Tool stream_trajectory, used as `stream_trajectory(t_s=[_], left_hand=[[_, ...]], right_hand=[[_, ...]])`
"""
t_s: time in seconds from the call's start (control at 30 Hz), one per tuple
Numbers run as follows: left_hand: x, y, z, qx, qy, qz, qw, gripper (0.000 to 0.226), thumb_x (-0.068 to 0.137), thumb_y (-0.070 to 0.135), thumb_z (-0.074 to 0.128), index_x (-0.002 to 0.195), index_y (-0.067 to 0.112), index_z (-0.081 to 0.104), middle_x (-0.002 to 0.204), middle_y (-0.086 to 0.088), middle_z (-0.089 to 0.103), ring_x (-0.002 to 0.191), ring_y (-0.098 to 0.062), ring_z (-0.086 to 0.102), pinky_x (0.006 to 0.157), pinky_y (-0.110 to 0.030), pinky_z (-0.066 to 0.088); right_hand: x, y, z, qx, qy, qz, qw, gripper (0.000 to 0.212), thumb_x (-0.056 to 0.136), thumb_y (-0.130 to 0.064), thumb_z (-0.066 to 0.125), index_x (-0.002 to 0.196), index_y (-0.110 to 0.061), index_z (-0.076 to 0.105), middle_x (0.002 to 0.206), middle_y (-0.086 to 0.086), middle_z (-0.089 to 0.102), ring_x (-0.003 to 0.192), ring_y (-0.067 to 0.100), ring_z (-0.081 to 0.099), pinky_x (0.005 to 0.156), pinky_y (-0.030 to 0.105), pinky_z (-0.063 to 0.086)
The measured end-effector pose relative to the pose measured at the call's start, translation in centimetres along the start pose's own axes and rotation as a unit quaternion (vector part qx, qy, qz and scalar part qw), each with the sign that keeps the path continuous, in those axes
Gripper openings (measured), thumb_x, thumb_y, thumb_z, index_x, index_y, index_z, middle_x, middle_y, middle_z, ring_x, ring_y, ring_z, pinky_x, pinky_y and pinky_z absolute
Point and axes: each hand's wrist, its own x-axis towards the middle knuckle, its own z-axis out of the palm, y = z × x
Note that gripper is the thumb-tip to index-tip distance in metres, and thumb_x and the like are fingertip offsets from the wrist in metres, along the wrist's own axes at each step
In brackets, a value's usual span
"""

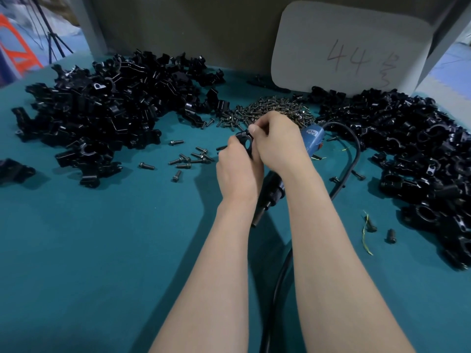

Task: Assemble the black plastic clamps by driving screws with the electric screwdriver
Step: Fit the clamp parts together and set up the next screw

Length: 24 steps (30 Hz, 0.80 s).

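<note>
My left hand (238, 171) grips a black plastic clamp (244, 140) above the table's middle. My right hand (276, 141) meets it from the right, thumb and fingertips pinching at the clamp's top; whatever small part they hold is hidden. The electric screwdriver (312, 138), blue body with a black nose (270, 197), lies on the green table under my forearms, with its black cable (354, 149) looping right. A heap of dark screws (270, 110) sits just beyond my hands.
A big pile of black clamp parts (102, 115) fills the left back. Another pile (420, 154) runs down the right side. Loose screws (188, 159) are scattered left of my hands. A grey card marked "44" (349, 47) leans at the back.
</note>
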Motion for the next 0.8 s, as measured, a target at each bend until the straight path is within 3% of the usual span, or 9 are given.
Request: stream_trajectory(t_s=[0.07, 0.27, 0.37, 0.47, 0.6, 0.67, 0.73, 0.8], left_hand=[[-0.1, -0.1, 0.0, 0.01, -0.005, 0.012, 1.0, 0.024, 0.098, 0.033, 0.044, 0.09, 0.01, 0.041, 0.072, 0.001, 0.041, 0.071, -0.028, 0.046, 0.061, -0.034, 0.036], [0.0, -0.1, 0.1, -0.007, -0.019, 0.007, 1.0, 0.036, 0.098, 0.044, 0.043, 0.091, 0.009, 0.046, 0.08, -0.005, 0.053, 0.074, -0.029, 0.053, 0.061, -0.034, 0.038], [0.2, 0.0, 0.1, -0.012, -0.01, 0.002, 1.0, 0.036, 0.098, 0.043, 0.042, 0.093, 0.007, 0.049, 0.085, -0.006, 0.057, 0.076, -0.03, 0.055, 0.06, -0.034, 0.038], [0.1, 0.0, 0.2, 0.014, -0.009, 0.013, 1.0, 0.03, 0.098, 0.039, 0.044, 0.09, 0.01, 0.042, 0.079, -0.004, 0.049, 0.071, -0.028, 0.049, 0.057, -0.034, 0.033], [0.1, -0.2, 0.2, 0.017, -0.008, 0.032, 0.999, 0.034, 0.098, 0.042, 0.044, 0.089, 0.009, 0.042, 0.074, -0.002, 0.048, 0.069, -0.027, 0.048, 0.057, -0.033, 0.032], [0.2, -0.2, 0.0, -0.025, -0.013, 0.023, 0.999, 0.037, 0.097, 0.043, 0.047, 0.09, 0.006, 0.048, 0.08, -0.007, 0.059, 0.072, -0.029, 0.054, 0.058, -0.033, 0.036], [0.4, -0.1, -0.2, -0.142, -0.022, -0.033, 0.989, 0.036, 0.098, 0.041, 0.049, 0.092, 0.006, 0.056, 0.088, -0.009, 0.067, 0.08, -0.029, 0.065, 0.067, -0.033, 0.049], [0.7, 0.0, -0.6, -0.335, -0.039, -0.129, 0.933, 0.029, 0.099, 0.035, 0.05, 0.09, 0.008, 0.055, 0.087, -0.011, 0.069, 0.079, -0.023, 0.07, 0.074, -0.035, 0.058]], right_hand=[[0.0, 0.2, 0.0, -0.007, 0.001, 0.002, 1.0, 0.015, 0.099, -0.029, 0.048, 0.097, -0.015, 0.053, 0.094, 0.002, 0.06, 0.09, 0.017, 0.052, 0.074, 0.025, 0.035], [0.0, 0.7, -0.4, -0.002, 0.017, -0.007, 1.0, 0.016, 0.094, -0.033, 0.058, 0.092, -0.017, 0.059, 0.074, -0.01, 0.05, 0.08, 0.012, 0.051, 0.07, 0.025, 0.037], [0.1, 0.4, -0.8, -0.001, 0.004, -0.005, 1.0, 0.012, 0.092, -0.027, 0.061, 0.099, -0.018, 0.065, 0.082, -0.008, 0.056, 0.082, 0.01, 0.051, 0.073, 0.022, 0.038], [0.2, 0.4, -0.7, -0.015, 0.009, 0.01, 1.0, 0.012, 0.094, -0.027, 0.058, 0.097, -0.017, 0.064, 0.094, 0.0, 0.062, 0.085, 0.014, 0.053, 0.073, 0.023, 0.037], [0.2, 0.7, -0.2, -0.036, 0.037, -0.014, 0.999, 0.024, 0.096, -0.038, 0.053, 0.091, -0.015, 0.059, 0.086, 0.001, 0.063, 0.085, 0.019, 0.056, 0.075, 0.03, 0.043], [0.0, 1.0, -0.3, -0.005, 0.037, -0.023, 0.999, 0.03, 0.096, -0.042, 0.051, 0.085, -0.016, 0.06, 0.071, -0.006, 0.056, 0.073, 0.014, 0.053, 0.067, 0.029, 0.039], [0.0, 1.5, -0.9, 0.026, 0.054, -0.016, 0.998, 0.035, 0.099, -0.042, 0.045, 0.089, -0.014, 0.065, 0.066, -0.008, 0.053, 0.066, 0.011, 0.049, 0.059, 0.029, 0.032], [0.2, 2.0, -1.3, -0.012, 0.088, -0.005, 0.996, 0.028, 0.1, -0.031, 0.045, 0.098, -0.015, 0.067, 0.076, -0.005, 0.061, 0.08, 0.018, 0.057, 0.065, 0.029, 0.035]])
